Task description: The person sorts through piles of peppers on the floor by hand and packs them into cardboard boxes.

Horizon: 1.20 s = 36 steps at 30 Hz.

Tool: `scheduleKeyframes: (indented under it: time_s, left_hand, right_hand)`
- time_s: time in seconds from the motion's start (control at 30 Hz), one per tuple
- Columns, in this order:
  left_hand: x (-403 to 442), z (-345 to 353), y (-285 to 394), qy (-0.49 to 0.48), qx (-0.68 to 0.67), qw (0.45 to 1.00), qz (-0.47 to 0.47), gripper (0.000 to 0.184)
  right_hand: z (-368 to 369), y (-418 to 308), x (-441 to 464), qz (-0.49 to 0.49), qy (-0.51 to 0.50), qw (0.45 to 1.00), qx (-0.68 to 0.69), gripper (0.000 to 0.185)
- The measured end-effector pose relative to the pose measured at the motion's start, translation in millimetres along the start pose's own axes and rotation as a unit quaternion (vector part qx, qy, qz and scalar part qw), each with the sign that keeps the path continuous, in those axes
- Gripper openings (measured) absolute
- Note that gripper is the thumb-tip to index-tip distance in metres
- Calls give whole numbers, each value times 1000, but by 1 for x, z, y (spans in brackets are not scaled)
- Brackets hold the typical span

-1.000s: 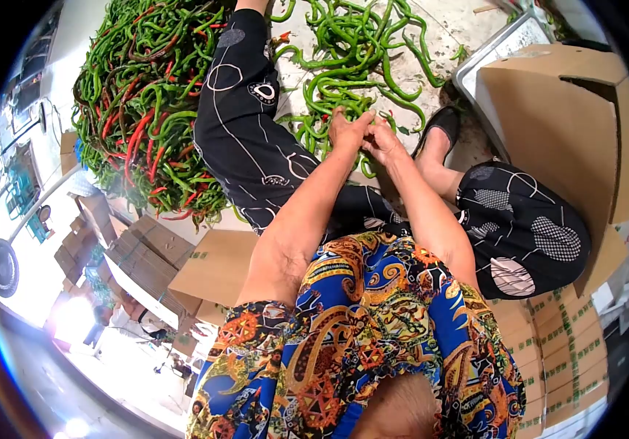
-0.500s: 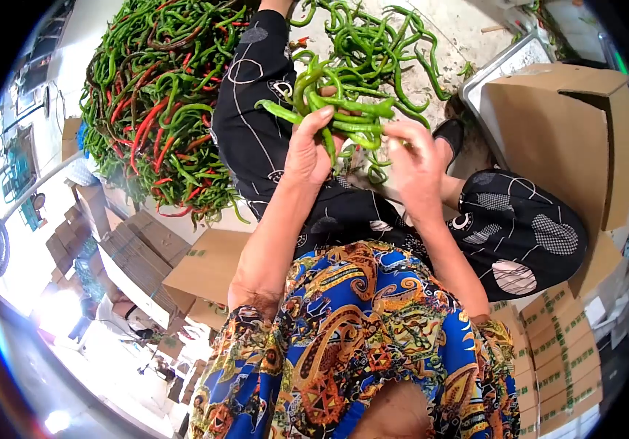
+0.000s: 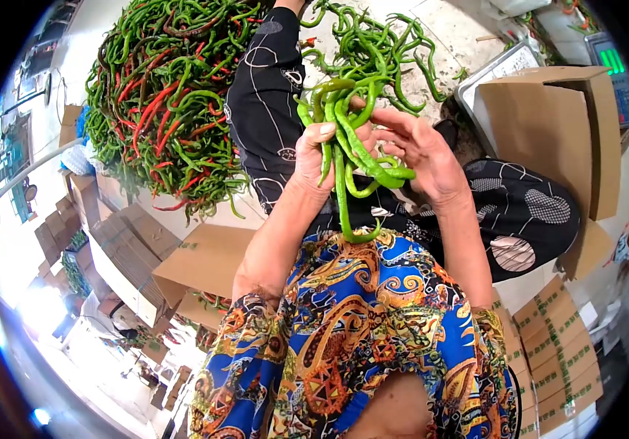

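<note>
1. Several long green peppers [image 3: 358, 146] are bunched together in front of the person's torso, raised above the lap; a few tips dangle, and the longest curls at its end over the patterned shirt [image 3: 358, 314].
2. The left hand [image 3: 316, 157] has its fingers closed round this bunch, the thumb pressed across the near side.
3. The right hand [image 3: 430, 157] is just beside the bunch, its fingers loosely curled and partly spread toward the peppers; whether the fingertips grip one cannot be told, since the bunch partly covers them.
4. Beyond the hands, a loose pile of green peppers [image 3: 366, 44] lies on the pale floor [image 3: 457, 36].
5. Left of the dark patterned trousers [image 3: 252, 95] rises a larger heap of mixed green and red peppers [image 3: 161, 102].
6. On the right, a cardboard box [image 3: 534, 132] stands next to a pale, metal-edged platform [image 3: 475, 88]; past it, a display [image 3: 611, 62] glows green.
7. Printed cartons [image 3: 556, 351] are stacked at the lower right.
</note>
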<state>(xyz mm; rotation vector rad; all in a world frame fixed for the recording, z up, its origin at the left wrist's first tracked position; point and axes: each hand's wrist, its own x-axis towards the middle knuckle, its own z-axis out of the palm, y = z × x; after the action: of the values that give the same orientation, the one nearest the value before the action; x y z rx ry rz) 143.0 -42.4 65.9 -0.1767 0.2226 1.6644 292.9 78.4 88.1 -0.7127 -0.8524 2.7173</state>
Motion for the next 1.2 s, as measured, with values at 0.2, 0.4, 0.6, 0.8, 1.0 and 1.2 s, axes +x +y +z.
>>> scheduleKeyframes:
  time_s: [0.2, 0.4, 0.6, 0.8, 1.0, 1.2]
  left_hand:
    - [-4, 5, -2, 36, 47, 998, 22, 52]
    - [-9, -12, -3, 114, 145, 983, -23, 50]
    - [-8, -10, -6, 24, 17, 999, -28, 50]
    - [-8, -15, 2, 30, 47, 998, -8, 52]
    - [-4, -2, -1, 86, 200, 976, 11, 61]
    - [-1, 20, -11, 131, 434, 890, 51, 67]
  right_hand:
    - [52, -26, -18, -30, 26, 829, -558, 66]
    - [41, -16, -26, -55, 121, 735, -665, 31]
    - [11, -50, -38, 42, 30, 999, -17, 28]
    - [-5, -46, -42, -48, 39, 989, 131, 36]
    - [-2, -41, -39, -46, 78, 987, 132, 41]
    - [9, -25, -26, -21, 169, 983, -70, 38]
